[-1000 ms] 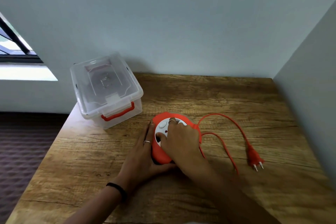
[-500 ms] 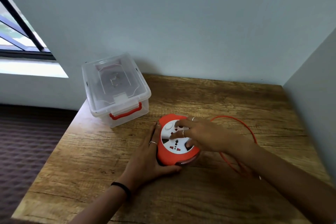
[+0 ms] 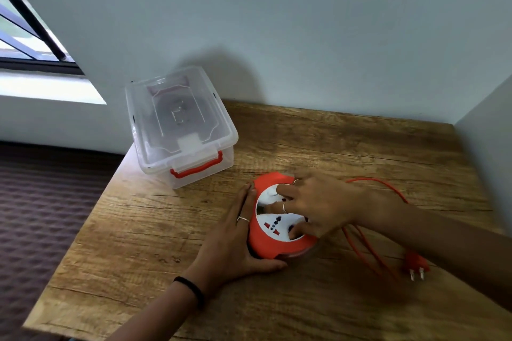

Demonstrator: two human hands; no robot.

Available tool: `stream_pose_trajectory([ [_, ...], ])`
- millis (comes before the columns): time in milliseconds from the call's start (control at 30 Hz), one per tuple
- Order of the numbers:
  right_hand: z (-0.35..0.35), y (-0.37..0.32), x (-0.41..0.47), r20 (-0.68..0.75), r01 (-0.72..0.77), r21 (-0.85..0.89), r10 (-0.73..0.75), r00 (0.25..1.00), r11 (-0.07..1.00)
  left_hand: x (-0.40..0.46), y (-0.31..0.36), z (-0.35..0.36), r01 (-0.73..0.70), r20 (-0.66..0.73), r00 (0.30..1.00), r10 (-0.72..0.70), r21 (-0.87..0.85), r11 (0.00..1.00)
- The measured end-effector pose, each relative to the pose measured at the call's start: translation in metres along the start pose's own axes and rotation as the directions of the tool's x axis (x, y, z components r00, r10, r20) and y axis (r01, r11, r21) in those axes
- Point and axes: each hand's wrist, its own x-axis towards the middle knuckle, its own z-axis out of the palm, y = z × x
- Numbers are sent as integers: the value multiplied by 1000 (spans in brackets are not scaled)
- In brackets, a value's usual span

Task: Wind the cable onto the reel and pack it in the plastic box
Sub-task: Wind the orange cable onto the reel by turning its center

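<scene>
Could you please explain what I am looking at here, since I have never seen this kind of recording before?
There is no machine: a person works with two bare hands, filmed by one wide-angle camera worn on the head, looking forward and down. On the wooden table lies a round orange cable reel with a white socket face. The left hand lies flat against the reel's side, steadying it. The right hand rests on the white face, fingers spread over it. The orange cable lies in loose loops to the right, ending in a two-pin plug. A clear plastic box, lid closed, with an orange handle, stands at the back left.
</scene>
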Motion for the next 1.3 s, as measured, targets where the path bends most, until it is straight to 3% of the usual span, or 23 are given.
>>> stream_pose_trajectory([
  [200, -2, -35, -3, -75, -302, 94, 309, 948, 949, 1, -1, 1, -58, 23, 998, 58, 28, 998],
  [333, 0, -70, 8, -6, -624, 257, 647, 763, 738, 1, -1, 2, -41, 33, 999, 40, 41, 998],
  [533, 6, -92, 19, 5, -766, 422, 844, 537, 485, -1, 2, -1, -11, 12, 1000, 12, -21, 1000],
  [633, 17, -101, 12, -87, -734, 514, 878, 471, 444, -2, 3, -7, 16, 16, 1000, -14, -142, 990],
  [733, 29, -107, -6, -174, -592, 657, 858, 483, 466, 1, 9, -16, 97, 32, 995, -91, -287, 953],
  [833, 37, -119, -29, -262, -479, 709, 824, 503, 518, 8, 16, -19, 161, -74, 981, -177, -176, 971],
  [933, 49, -134, -48, -293, -468, 715, 830, 476, 520, 9, 26, -20, 216, -125, 966, -225, -82, 973],
  [1000, 48, -143, -56, -188, -488, 779, 890, 416, 393, 7, 36, -20, 151, -142, 979, -145, 31, 988],
  [1067, 53, -148, -60, 13, -496, 850, 934, 358, 178, 5, 48, -19, 27, -107, 994, -15, 111, 993],
  [1167, 56, -144, -57, 238, -380, 917, 932, 273, -123, 11, 60, -19, -69, -3, 997, 72, 235, 969],
  [1300, 46, -127, -46, 364, -273, 918, 885, 291, -287, 29, 73, -29, -107, 145, 988, 53, 393, 913],
])
